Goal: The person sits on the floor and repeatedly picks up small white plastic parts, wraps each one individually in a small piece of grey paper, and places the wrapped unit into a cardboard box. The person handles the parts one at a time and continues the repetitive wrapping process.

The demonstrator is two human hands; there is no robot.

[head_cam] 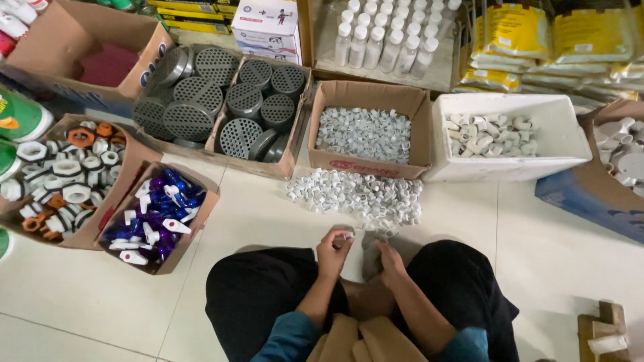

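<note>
Pinching a small white plastic fitting [348, 236] between its fingertips, the left hand [333, 249] hovers above the person's lap, just short of the loose heap of small white plastic rings [355, 196] spread on the pale tiled floor [255, 214]. The right hand [389, 258] sits just beside it, fingers curled downward; whether it holds anything cannot be told. Behind the heap stands an open brown cardboard box [367, 164] with a red label on its front wall, filled with the same white pieces. To its right is a white foam box [560, 144] holding short cream tube pieces. Left of the brown box, two cartons [285, 164] hold round grey perforated strainers. Nearer the person's left knee, a small cardboard box [201, 218] holds blue and white plastic taps, and beside it another carton [127, 171] carries white and orange nuts. Yellow sacks [516, 33] line the back right.
</note>
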